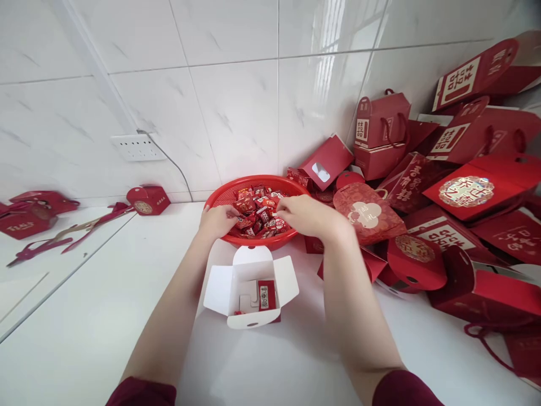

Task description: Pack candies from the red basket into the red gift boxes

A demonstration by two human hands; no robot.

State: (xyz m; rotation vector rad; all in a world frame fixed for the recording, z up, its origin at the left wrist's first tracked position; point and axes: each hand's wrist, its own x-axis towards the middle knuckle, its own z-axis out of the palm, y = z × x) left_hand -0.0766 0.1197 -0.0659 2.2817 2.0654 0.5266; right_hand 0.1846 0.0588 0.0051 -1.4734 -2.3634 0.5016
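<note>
A red plastic basket (217, 194) full of small red-wrapped candies (262, 214) stands against the wall. My left hand (217, 221) rests over the basket's left rim, its fingers loosely apart and touching the candies. On the right side, my right hand (302, 213) reaches in with its fingers curled together at the candies; what they pinch, if anything, is hidden. Nearer to me, between my forearms, an open gift box (251, 322) shows its white inside with all flaps spread. Inside it lie a red packet (266, 295) with a pale label and a small red piece at the left.
Many red gift boxes (477, 186) are heaped on the right, close to my right forearm. At the left stand a small red box (149, 201), ribbons (91, 225) and another red box (29, 217). A socket (138, 148) with a cable is on the tiled wall.
</note>
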